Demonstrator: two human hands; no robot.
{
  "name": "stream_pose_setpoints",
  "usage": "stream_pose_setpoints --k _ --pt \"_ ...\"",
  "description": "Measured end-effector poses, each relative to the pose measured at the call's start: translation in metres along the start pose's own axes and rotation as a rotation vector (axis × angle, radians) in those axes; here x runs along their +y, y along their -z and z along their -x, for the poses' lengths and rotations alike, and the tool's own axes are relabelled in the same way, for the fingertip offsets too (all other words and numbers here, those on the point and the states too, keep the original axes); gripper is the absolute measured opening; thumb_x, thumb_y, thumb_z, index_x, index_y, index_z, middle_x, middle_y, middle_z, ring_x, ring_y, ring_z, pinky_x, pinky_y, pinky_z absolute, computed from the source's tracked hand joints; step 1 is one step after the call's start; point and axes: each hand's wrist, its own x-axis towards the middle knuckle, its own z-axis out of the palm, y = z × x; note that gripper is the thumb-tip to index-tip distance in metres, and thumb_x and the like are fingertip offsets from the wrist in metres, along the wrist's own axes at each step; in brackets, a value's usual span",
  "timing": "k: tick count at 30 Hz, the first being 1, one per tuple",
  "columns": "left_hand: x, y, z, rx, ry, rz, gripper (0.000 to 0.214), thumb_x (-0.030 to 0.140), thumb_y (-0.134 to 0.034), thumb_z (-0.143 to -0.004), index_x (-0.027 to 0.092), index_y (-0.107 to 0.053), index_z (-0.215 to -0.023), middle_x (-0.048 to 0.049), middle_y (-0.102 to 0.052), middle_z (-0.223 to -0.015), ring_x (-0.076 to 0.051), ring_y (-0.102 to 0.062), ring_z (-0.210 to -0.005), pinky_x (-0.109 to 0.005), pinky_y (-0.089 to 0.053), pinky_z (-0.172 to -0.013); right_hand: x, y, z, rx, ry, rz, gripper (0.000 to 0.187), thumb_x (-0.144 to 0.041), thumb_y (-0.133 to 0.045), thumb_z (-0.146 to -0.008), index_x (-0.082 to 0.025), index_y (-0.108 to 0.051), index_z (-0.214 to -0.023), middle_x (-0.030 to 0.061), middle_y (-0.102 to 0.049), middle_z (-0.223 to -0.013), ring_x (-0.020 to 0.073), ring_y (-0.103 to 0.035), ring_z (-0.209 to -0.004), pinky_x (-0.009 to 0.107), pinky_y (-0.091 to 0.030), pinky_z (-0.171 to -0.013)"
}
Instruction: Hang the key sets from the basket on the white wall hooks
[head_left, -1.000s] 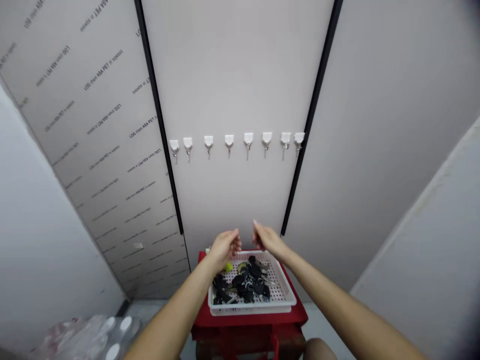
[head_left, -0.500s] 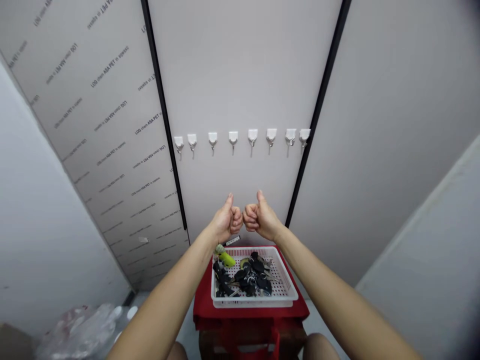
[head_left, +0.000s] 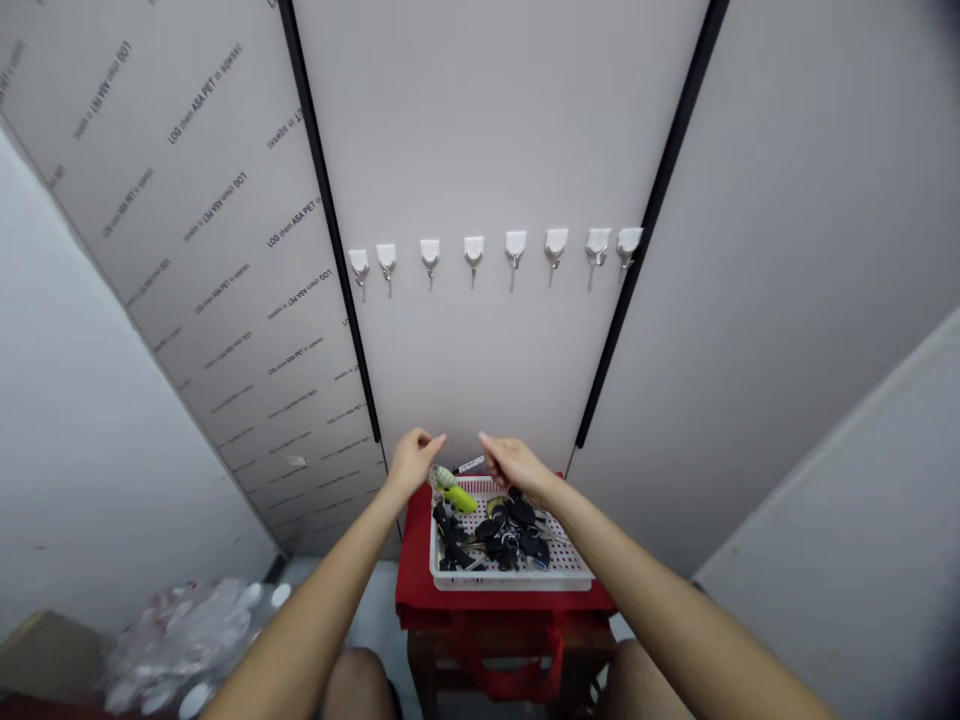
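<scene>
My left hand (head_left: 414, 462) hovers over the back left corner of a white plastic basket (head_left: 510, 580), its fingers loosely bent and its thumb standing off to the right. Facing it, my right hand (head_left: 517, 466) is above the basket's back edge, thumb stretched out and fingers curled downward a little apart. Neither hand holds anything I can see. Inside the basket lies a pile of black-headed keys (head_left: 514, 535). A bright yellow-green key fob (head_left: 460, 499) rests at the back left, close under my left hand. Behind the basket, a small white labelled strip (head_left: 471, 464) shows between the hands.
The basket stands on a red cloth bag (head_left: 420, 590) over a dark stool (head_left: 424, 670). A row of several white hooks (head_left: 473, 250) runs across the wall panel ahead. Clear plastic bags (head_left: 187, 640) and a cardboard box (head_left: 52, 650) lie at the lower left.
Both hands have loosened from thumbs-up fists, moved apart, and tipped their thumbs inward. The view has shifted slightly, so the hooks appear higher.
</scene>
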Motion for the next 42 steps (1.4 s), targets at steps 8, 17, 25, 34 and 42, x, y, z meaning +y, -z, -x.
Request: stream_pose_setpoints --k 8,17,25,34,42 --pt "-0.059 -0.017 0.005 -0.081 0.121 -0.041 0.009 0.023 -0.048 -0.057 0.013 -0.049 -0.058 0.0008 -0.050 -0.053 -0.009 -0.045 -0.052 -0.020 -0.033 -0.052 0.049 -0.023 -0.006 0.023 0.005 0.359 0.022 -0.031 -0.042 -0.061 -0.014 -0.042 -0.047 -0.0054 -0.038 -0.041 0.0043 -0.033 -0.038 0.017 -0.024 -0.040" --pt "-0.009 -0.016 0.012 -0.225 0.084 0.387 0.008 0.020 -0.050 -0.055 0.013 -0.048 -0.053 0.0047 -0.046 -0.045 -0.005 -0.039 -0.042 -0.018 -0.031 -0.046 0.038 0.003 -0.015 0.273 0.129 0.438 0.024 -0.030 -0.036 -0.065 -0.013 -0.052 -0.064 0.0009 -0.052 -0.056 0.0103 -0.045 -0.053 0.022 -0.035 -0.054" --pt "0.035 0.001 0.003 -0.133 0.244 0.848 0.013 0.021 -0.056 -0.053 0.012 -0.049 -0.057 0.0032 -0.049 -0.049 -0.003 -0.043 -0.044 -0.017 -0.035 -0.046 0.001 -0.009 0.019 0.541 0.583 0.536 0.023 -0.027 -0.046 -0.062 -0.018 -0.050 -0.082 0.0072 -0.049 -0.093 0.0186 -0.041 -0.091 0.031 -0.029 -0.080" --pt "0.051 0.004 -0.004 0.091 0.392 1.140 0.013 0.008 -0.045 -0.065 0.012 -0.043 -0.052 0.0040 -0.043 -0.044 -0.002 -0.042 -0.042 -0.014 -0.040 -0.047 0.040 -0.030 0.002 0.304 0.162 0.234 0.032 -0.032 -0.047 -0.060 -0.013 -0.045 -0.085 0.0090 -0.053 -0.090 0.0158 -0.048 -0.082 0.027 -0.035 -0.074" --pt "0.049 0.026 -0.003 0.195 0.356 1.158 0.018 0.003 -0.043 -0.064 0.012 -0.042 -0.048 0.0030 -0.043 -0.045 -0.002 -0.043 -0.043 -0.015 -0.041 -0.051 0.015 -0.044 -0.004 0.040 0.197 0.250 0.020 -0.031 -0.040 -0.065 -0.014 -0.048 -0.063 -0.0010 -0.051 -0.055 0.0084 -0.044 -0.048 0.020 -0.034 -0.047"
